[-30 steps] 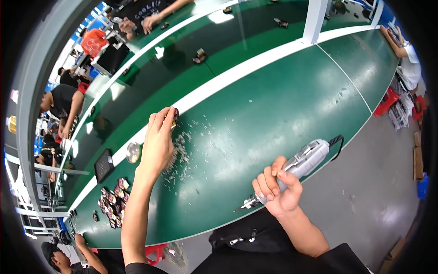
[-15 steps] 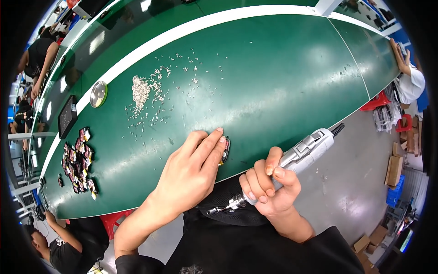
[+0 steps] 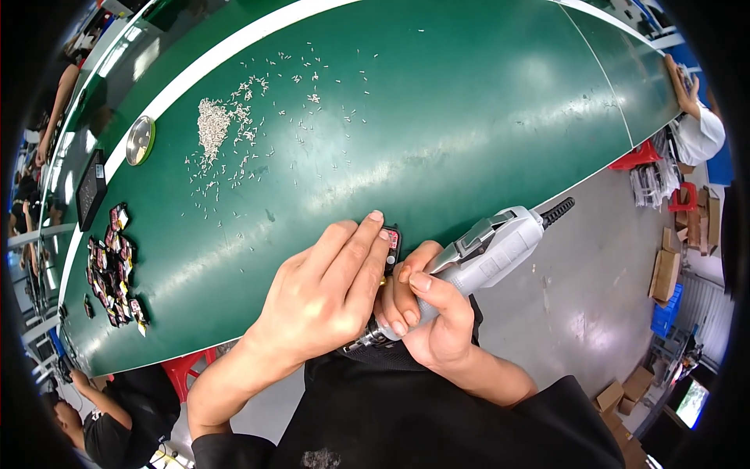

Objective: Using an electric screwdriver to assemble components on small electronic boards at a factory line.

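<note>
My left hand (image 3: 319,288) presses down near the table's front edge, its fingers close together along the left side of a small black plastic part (image 3: 393,241) with a red and white face. They steady that part against the table. My right hand (image 3: 428,316) is wrapped round a grey electric screwdriver (image 3: 491,252). The tool slants, its black cord end up to the right. Its metal nose is low, beside the left hand's palm, and the bit's tip is hidden there.
Loose small silvery screws (image 3: 212,129) lie heaped and scattered on the green table (image 3: 469,117). To the left are a round dish (image 3: 141,141), a black tray (image 3: 91,190) and a pile of small black parts (image 3: 113,273). Other people sit at left and far right.
My right hand has brought the screwdriver left, up against my left hand and the small black part. The view has shifted, so the screws and pile appear farther left.
</note>
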A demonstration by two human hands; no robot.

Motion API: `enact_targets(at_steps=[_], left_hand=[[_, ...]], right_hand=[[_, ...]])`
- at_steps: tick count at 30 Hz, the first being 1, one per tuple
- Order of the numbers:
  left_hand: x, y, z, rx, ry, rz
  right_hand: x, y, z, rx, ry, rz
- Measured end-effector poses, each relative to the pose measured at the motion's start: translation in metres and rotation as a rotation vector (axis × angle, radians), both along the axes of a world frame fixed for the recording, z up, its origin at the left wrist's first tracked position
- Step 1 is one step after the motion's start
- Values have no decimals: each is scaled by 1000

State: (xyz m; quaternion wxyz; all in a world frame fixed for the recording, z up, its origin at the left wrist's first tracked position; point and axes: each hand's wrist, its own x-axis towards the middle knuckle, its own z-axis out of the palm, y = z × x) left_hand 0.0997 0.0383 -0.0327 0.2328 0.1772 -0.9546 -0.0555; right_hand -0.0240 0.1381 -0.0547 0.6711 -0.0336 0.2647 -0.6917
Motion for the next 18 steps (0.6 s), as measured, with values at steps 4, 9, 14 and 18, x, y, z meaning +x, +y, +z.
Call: enact_targets(at_steps=[4, 9, 14, 18], left_hand=[[1, 0, -1, -30, -12, -12], [-1, 6, 0, -24, -19, 29], [3, 9, -2, 11, -55, 25], [5, 12, 3, 10, -88, 29]], right_hand=[[0, 0, 0, 2, 17, -4], [-2, 2, 1, 27, 12, 2], [-34, -7, 12, -122, 248, 138], [-76, -31, 36, -487, 438, 147]])
